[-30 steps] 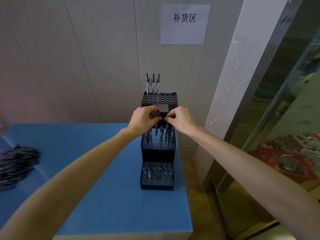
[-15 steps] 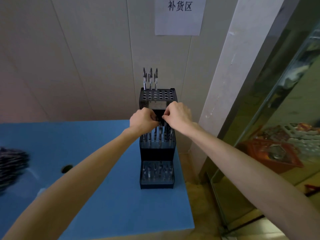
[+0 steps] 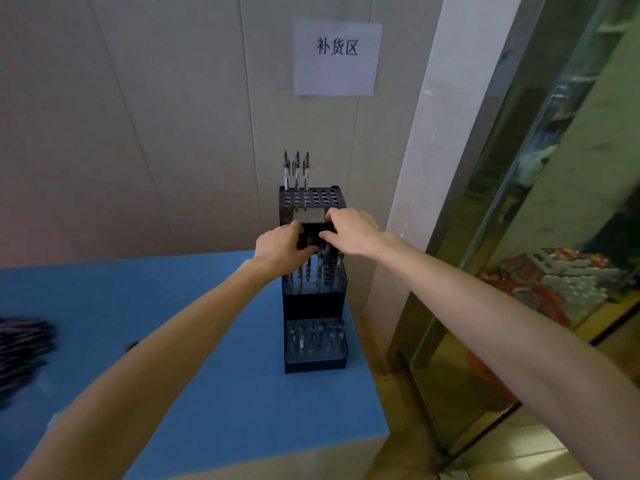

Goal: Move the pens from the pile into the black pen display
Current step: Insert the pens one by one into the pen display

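Now both my hands are up at the middle tier of the black pen display [image 3: 313,341], which stands at the right end of the blue worktop [image 3: 214,358] against the wall. My left hand [image 3: 282,249] has its fingers curled in at the pens [image 3: 320,268] standing in that tier; my right hand [image 3: 349,230] reaches in from the other side, fingers bent toward the same spot, though I cannot tell exactly what either one pinches. Three pens [image 3: 296,169] stand upright in the top tier's holes. The pile of pens [image 3: 20,351] lies blurred at the worktop's far left. A paper sign [image 3: 337,57] hangs on the wall above.
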{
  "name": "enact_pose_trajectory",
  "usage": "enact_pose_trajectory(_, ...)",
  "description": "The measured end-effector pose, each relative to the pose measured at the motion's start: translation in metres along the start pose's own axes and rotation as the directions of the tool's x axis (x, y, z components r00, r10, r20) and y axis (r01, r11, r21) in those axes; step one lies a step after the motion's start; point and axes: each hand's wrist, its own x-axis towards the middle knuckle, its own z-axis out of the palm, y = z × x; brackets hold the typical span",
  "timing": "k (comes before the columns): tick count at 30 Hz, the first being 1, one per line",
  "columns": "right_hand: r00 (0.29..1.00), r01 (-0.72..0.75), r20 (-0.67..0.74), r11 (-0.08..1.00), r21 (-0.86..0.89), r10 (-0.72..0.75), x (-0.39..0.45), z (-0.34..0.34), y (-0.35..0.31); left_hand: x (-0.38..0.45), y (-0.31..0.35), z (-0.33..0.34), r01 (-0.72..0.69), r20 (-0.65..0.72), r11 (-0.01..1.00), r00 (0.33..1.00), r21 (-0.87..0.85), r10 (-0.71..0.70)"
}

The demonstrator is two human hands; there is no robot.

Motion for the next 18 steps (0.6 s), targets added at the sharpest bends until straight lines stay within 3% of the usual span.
enact_pose_trajectory(3, 1.0, 0.012, -0.018, 0.998, -0.06, -0.013, -0.02, 0.004, -0.007, -0.02, -0.011, -0.012, -0.073, -0.062, 0.992, 0.995, 0.105, 0.079)
enact_pose_trajectory(11, 0.988, -0.075, -0.137, 0.997, -0.005, 0.074, -0.1, 0.032, -0.068, -0.13, -0.097, -0.036, -0.009, -0.008, 0.971, 1.0, 0.24, 0.011)
enact_pose_trajectory(15, 0.981, -0.059, -0.186, 0.998, 0.0, 0.058, -0.134, 0.066, -0.138, -0.218, -0.159, -0.03, 0.09, 0.143, 0.965, 0.981, 0.245, -0.128)
enact_pose_trajectory(18, 0.998, -0.019, -0.065, 1.0, -0.019, 0.018, -0.141, 0.08, -0.205, -0.274, -0.203, -0.029, 0.108, 0.28, 0.947, 0.94, 0.302, -0.197)
